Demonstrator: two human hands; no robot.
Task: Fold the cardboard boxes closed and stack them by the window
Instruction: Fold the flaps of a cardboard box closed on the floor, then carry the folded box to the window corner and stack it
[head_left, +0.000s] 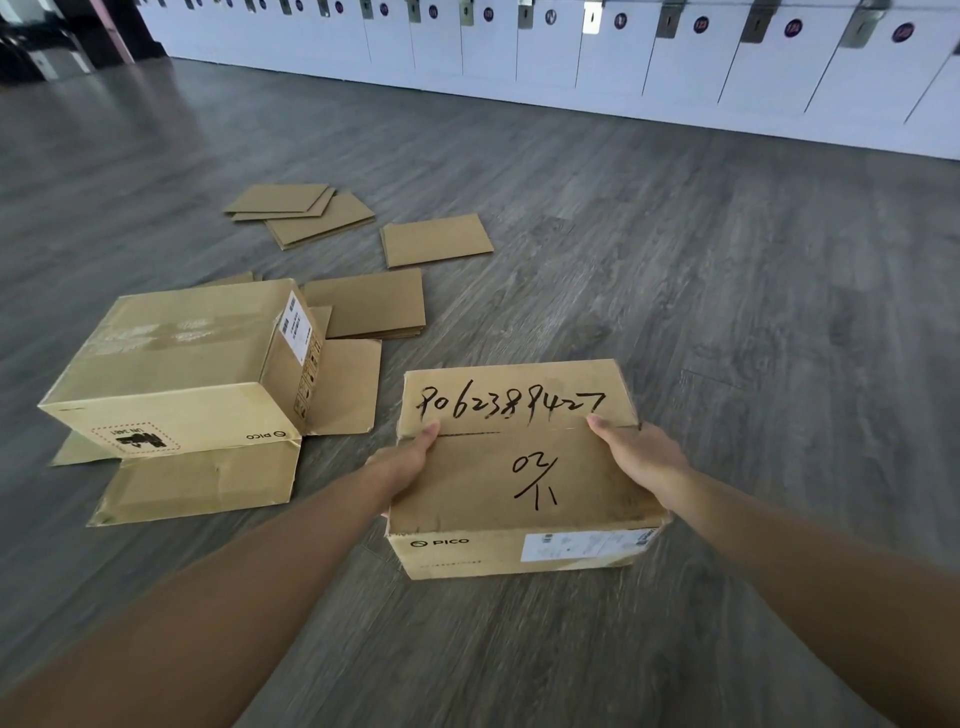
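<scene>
1. We judge the closed box (519, 467), near right on the floor (727, 260), could slip or its top flaps spring open, since only the side grip keeps them shut.
2. The upturned box (182, 374) to the left, flaps splayed, could trip us.
3. Our left hand (402, 462) and right hand (641, 457) clamp opposite sides, thumbs on top, arms stretched forward.

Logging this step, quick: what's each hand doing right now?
Left hand: grips the box's left side.
Right hand: grips its right side.
</scene>
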